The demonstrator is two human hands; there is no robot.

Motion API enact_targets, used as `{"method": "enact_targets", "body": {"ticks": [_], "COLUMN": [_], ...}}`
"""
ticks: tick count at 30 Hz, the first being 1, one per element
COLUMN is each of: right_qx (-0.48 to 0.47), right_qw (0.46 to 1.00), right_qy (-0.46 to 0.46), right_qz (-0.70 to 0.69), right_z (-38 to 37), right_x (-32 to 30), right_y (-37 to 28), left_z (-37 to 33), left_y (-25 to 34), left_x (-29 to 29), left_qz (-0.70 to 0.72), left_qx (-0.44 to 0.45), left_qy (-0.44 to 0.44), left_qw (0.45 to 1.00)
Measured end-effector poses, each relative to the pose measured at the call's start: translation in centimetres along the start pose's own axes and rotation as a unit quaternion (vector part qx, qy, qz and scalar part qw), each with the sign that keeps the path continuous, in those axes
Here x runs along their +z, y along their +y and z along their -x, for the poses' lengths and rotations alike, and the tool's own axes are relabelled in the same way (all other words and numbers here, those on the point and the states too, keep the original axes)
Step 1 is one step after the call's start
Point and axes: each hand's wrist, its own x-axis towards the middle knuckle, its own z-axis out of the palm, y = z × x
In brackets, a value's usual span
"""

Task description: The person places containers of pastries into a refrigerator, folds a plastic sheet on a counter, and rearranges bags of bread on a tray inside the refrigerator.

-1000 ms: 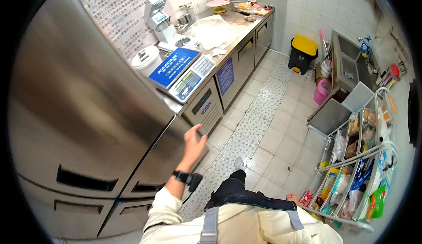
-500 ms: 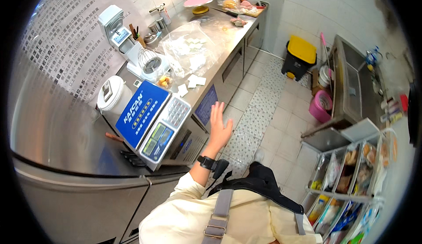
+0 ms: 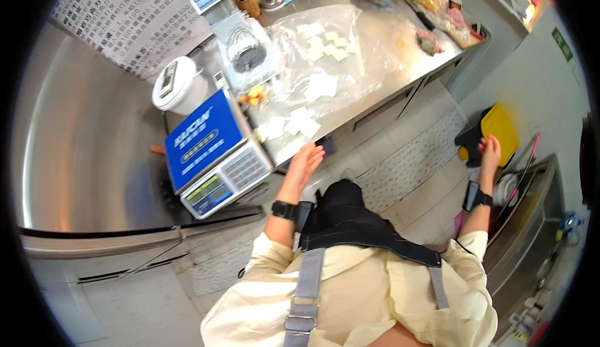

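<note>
Since half second ago, steel counter (image 3: pixel 375 65) closer; left hand (image 3: pixel 305 164) now at its front edge, fingers spread, holding nothing, just beside white paper squares (image 3: pixel 294 122) and blue scale (image 3: pixel 212 153). Right hand (image 3: pixel 490 153) open, empty, near yellow bin (image 3: pixel 500 125).

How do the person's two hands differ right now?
The left hand reaches to the steel counter edge, near white paper squares; the right hand hangs out over the floor. The left wrist has a watch, the right a wider dark band. Both are open and hold nothing.
</note>
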Motion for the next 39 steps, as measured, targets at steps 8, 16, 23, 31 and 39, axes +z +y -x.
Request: {"method": "enact_targets", "body": {"ticks": [8,16,23,31,39], "right_qx": [0.067,0.087,-0.087,-0.056,-0.046], "right_qw": [0.965,0.9,0.789,0.77,0.836], "right_qy": [-0.247,-0.426,-0.539,-0.635,-0.523], "right_qz": [-0.064,-0.022,0.283,0.025,0.161], "right_z": [-7.0,-17.9,-22.3,-25.2,-32.2], "right_x": [24.8,42.0,58.5,54.8,41.7], "right_y": [-3.6,-3.8,-1.6,-0.4,0.4], "left_z": [-13.3,-16.2,-16.5,-18.6,-20.5], "left_y": [-0.3,0.6,0.7,3.1,6.3], "left_x": [6.9,7.6,9.9,16.1,17.7], "left_qz": [0.22,0.239,0.258,0.095,0.023], "left_qx": [-0.094,-0.153,-0.029,0.17,0.107], "left_qy": [-0.017,0.047,0.169,0.385,0.359], "left_qw": [0.971,0.958,0.951,0.902,0.927]}}
